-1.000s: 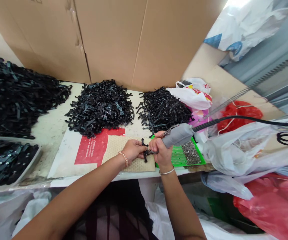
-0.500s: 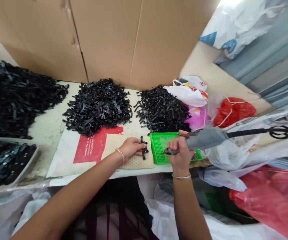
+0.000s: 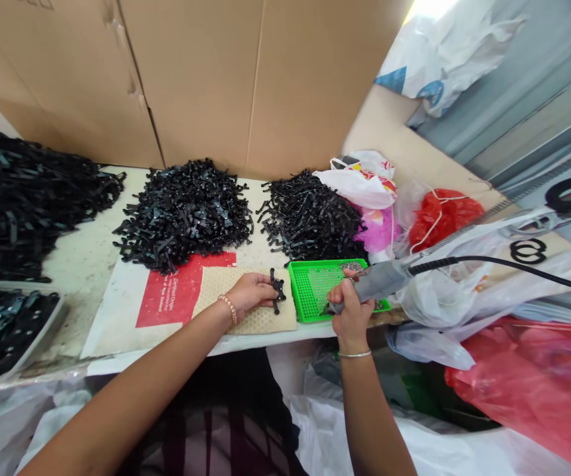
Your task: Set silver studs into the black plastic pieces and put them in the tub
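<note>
My left hand (image 3: 254, 293) is closed around a small black plastic part (image 3: 277, 292) with several arms, held over a tan textured mat (image 3: 246, 322). In my right hand (image 3: 351, 316) is a grey corded electric screwdriver (image 3: 382, 279), its tip angled down to the left over a green perforated basket (image 3: 310, 311). Small metal screws (image 3: 351, 266) lie in that basket. The fingers of my left hand hide some of the black part.
Piles of black plastic parts (image 3: 186, 211) stand along the back against cardboard (image 3: 201, 86). At the left is a white tray (image 3: 50, 324) of similar parts. Plastic bags (image 3: 444, 218) crowd the right side, where the tool's black cord (image 3: 503, 266) runs.
The whole view has shifted slightly, so the table things appear further left. The screwdriver tip sits a little lower over the basket. Both hands keep their holds.
</note>
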### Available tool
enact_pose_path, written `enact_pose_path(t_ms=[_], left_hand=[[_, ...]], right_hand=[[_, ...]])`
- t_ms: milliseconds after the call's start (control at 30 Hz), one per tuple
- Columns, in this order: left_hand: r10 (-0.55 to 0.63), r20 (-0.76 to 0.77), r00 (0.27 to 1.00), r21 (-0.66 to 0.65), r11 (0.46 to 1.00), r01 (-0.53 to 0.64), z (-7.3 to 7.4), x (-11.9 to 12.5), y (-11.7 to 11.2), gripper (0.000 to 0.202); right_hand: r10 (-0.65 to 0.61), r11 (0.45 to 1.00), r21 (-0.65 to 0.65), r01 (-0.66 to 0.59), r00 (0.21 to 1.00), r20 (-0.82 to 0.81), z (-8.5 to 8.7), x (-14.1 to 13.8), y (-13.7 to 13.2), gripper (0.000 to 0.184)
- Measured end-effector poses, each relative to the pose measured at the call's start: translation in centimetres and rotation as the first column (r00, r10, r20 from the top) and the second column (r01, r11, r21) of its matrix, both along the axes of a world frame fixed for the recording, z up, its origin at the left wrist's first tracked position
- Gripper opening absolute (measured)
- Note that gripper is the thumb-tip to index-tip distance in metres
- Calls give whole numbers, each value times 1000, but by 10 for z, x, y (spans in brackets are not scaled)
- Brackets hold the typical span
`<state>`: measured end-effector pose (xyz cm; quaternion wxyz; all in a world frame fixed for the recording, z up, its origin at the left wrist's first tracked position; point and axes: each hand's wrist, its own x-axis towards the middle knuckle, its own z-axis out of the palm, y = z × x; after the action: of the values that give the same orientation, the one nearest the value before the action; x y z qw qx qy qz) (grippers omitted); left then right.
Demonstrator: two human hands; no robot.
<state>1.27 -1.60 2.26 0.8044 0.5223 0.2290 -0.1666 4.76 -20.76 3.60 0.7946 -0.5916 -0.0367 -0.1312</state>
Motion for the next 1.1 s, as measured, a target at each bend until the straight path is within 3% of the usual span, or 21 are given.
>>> enact_pose_path(t_ms=[767,967,1100], left_hand=[[7,11,1000,-28,1000,-7,-4,0,0,20],[10,15,1000,-64,998,-9,-1,-1,0,20],[7,39,999,-90,996,-4,-2,-1,0,21]], right_hand=[[51,997,-50,-51,999,11,-6,0,-2,35],[-6,998,59,3,999,49,17,1,5,36],[41,982,181,-56,996,85,37,7,33,33]])
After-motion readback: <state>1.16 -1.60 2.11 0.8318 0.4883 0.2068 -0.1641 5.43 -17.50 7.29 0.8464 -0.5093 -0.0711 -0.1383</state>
